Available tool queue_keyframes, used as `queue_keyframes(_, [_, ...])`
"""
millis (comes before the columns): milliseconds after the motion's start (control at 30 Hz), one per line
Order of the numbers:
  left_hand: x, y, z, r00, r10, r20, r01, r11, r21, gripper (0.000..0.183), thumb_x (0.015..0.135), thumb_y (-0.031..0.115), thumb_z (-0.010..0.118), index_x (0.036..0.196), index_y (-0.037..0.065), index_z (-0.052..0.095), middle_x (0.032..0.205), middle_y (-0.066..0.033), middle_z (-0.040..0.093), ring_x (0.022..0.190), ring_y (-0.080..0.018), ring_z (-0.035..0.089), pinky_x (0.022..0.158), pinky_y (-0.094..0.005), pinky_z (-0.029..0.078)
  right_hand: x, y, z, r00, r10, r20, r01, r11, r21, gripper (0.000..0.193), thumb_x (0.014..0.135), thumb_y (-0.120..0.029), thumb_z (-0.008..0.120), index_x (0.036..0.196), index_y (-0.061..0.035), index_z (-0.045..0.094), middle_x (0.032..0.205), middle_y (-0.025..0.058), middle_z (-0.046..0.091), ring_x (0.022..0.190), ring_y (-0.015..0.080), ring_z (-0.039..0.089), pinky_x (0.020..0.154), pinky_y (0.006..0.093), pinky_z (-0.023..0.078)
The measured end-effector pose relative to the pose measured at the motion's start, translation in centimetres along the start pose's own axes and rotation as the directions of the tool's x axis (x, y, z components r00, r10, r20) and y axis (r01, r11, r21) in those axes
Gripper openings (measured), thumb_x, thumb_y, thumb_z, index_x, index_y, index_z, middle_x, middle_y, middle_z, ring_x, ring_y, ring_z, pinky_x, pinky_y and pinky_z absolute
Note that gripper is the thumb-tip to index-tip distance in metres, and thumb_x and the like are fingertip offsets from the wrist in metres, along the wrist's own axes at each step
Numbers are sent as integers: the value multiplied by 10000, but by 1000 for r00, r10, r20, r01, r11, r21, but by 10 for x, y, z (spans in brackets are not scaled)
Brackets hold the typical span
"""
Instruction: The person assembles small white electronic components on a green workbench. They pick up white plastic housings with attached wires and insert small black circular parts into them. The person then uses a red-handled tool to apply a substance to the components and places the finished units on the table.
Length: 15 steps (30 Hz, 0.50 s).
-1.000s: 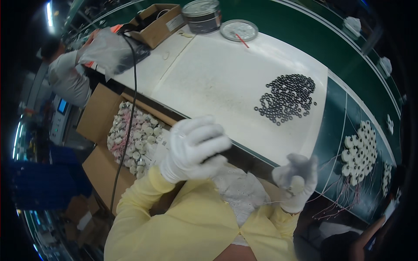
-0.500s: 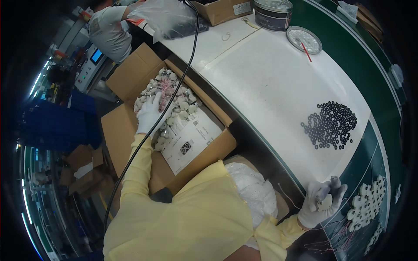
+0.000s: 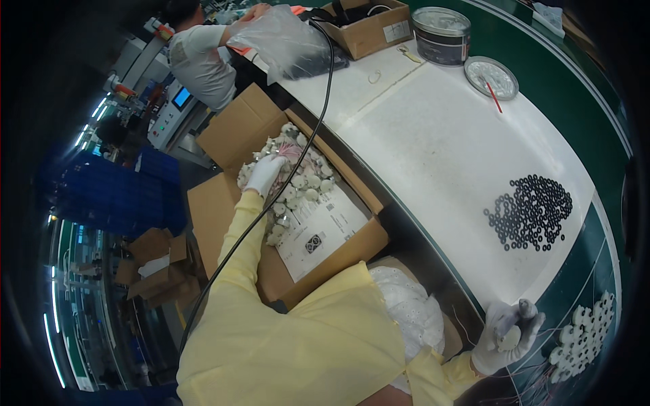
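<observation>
My left hand (image 3: 265, 174), in a white glove, reaches into an open cardboard box (image 3: 338, 266). Its fingers are drawn together at a heap of round off-white parts (image 3: 313, 181) with pink wires; what they grip is hidden. Over the table's near right edge, my gloved right hand (image 3: 497, 345) is palm up, closed around one round off-white disc (image 3: 508, 338). Its fingertips look greyed. Thin wires run near this hand. Beside it on the green surface, several similar white parts (image 3: 582, 338) lie in rows, with pink wires trailing toward me.
Small black rings (image 3: 531, 211) lie piled on the white tabletop (image 3: 420, 135). Farther back stand a dark tin (image 3: 441, 47), a round lid (image 3: 491, 78) with a red stick, and a cardboard box (image 3: 372, 30). A black cable (image 3: 328, 88) hangs across the view. Another person (image 3: 203, 64) handles a clear plastic bag (image 3: 288, 40).
The whole view has shifted, so everything sits lower and farther right. My left hand's fingers have gone from spread to drawn together at the pink wires. My right hand still holds the disc.
</observation>
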State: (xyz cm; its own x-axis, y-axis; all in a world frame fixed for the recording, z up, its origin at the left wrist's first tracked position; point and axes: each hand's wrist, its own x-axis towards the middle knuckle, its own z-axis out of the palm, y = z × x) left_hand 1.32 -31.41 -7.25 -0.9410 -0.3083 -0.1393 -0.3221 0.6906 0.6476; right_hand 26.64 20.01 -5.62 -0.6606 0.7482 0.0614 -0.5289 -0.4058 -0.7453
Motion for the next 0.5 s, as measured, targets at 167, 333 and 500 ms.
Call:
queue_keyframes(167, [-51,40,-22,998,48,-50,-55,985,-165,277,948,258,668,998,-6,734,856,-26,691,766,-101,607,726,-262,472,9,-12,17,962,130,240,-145,988,44,441,1117,-340,339,1048,0,611,580,52,507,398,112,323,435,231,289])
queue_keyframes(333, [-85,84,-26,995,-48,82,75,931,-358,263,963,232,679,1034,-14,735,870,-7,696,804,-72,608,741,-239,478,4,-11,16,957,-14,-290,-72,956,-284,425,1117,-324,357,1171,21,599,752,73,601,416,130,369,458,226,359])
queue_keyframes(500, [-103,88,-22,917,174,359,-206,977,53,512,937,459,696,1156,-3,700,1041,-127,740,948,-201,679,848,-313,518,22,-10,-21,932,150,330,-203,970,133,371,1121,-281,379,1122,12,607,1081,94,685,485,76,406,577,167,365])
